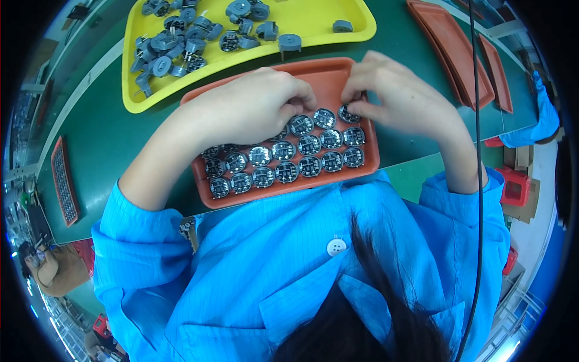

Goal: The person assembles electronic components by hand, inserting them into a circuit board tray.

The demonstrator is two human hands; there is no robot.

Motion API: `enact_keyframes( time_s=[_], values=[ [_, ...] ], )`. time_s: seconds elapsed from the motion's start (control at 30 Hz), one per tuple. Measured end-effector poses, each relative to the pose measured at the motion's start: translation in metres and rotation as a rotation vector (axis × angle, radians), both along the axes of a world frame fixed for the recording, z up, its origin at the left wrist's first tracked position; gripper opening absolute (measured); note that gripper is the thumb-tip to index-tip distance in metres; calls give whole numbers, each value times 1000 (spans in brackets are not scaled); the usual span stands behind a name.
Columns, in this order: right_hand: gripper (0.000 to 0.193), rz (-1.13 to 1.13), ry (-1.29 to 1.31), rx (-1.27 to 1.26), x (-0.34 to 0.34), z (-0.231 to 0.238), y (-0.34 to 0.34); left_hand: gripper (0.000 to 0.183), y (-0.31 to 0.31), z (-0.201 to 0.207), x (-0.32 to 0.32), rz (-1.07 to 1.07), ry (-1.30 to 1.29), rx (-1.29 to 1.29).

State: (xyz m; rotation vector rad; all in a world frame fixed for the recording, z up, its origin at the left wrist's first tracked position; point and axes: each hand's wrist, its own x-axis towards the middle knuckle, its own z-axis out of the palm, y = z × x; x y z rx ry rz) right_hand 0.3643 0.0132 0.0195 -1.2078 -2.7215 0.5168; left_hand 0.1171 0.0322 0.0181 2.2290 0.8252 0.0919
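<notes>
An orange tray [325, 78] lies in front of me, lined with rows of small round circuit boards [309, 145], dark with silvery solder spots. Over its upper left part, my left hand [259, 99] is closed, thumb and fingers curled together just above the boards. Whatever those fingers may hold is hidden, and the hand covers part of the upper rows. At the tray's upper right, my right hand [398, 93] pinches the edge of a round circuit board [348, 113] at the end of the top row. Beside it sits another board [324, 118].
Beyond the orange tray stands a yellow tray [289, 51] holding a heap of grey round parts [172, 45]. Stacked orange trays [452, 48] lie at the far right. A filled narrow-looking tray [63, 181] rests at the left. A black cable [478, 181] hangs down on the right.
</notes>
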Motion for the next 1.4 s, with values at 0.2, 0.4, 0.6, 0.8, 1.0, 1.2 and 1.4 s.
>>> enact_keyframes(
  time_s=[0.2,0.4,0.6,0.8,1.0,1.2,1.4],
  values=[
    [9,88,99,-54,-7,-5,0,27,-3,6,0,-63,80,6],
    [16,-56,211,-165,-13,9,15,25,-12,6,-18,153,-204,275],
    [29,43,438,256,-55,-24,47,22,38,4,-13,442,-218,604],
    [18,22,671,42,-52,-26,43,17,45,12,-12,455,-83,442],
    [18,105,595,-144,-45,-28,31,16,23,8,-16,390,-172,144],
    [21,75,481,-178,-45,-32,29,23,-1,-9,-14,230,-153,520],
    [19,-67,441,-342,-45,-15,24,21,-4,-12,-11,275,-73,530]
  ],
)
